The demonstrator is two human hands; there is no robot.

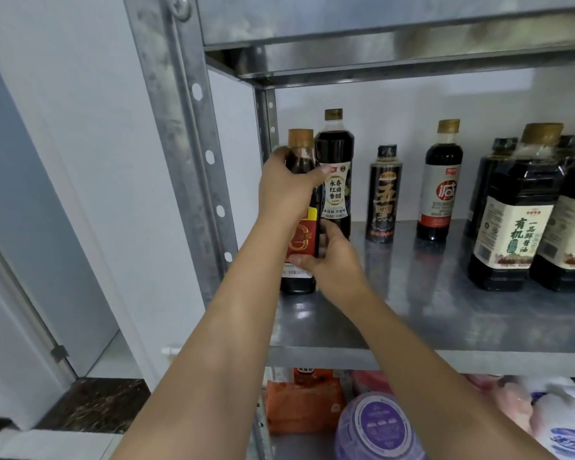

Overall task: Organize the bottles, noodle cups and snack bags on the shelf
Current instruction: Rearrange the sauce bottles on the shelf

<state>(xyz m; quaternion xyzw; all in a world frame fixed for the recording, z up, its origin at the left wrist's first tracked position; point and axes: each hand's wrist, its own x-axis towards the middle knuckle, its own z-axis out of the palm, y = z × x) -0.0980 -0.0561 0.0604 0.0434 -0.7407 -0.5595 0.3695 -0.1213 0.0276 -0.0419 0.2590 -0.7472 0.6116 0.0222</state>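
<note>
The red-labelled bottle (301,239) stands upright at the left edge of the shelf (429,293), with the left hand (286,190) wrapped round its shoulder and the right hand (332,257) clasping its lower body. A taller vinegar bottle (336,180) stands touching or just behind it, and a slim black bottle (383,197) is further right. The likely risk is a nudge: sliding or turning this bottle could knock the tall, narrow vinegar bottle over, or its base could slip off the open left edge.
</note>
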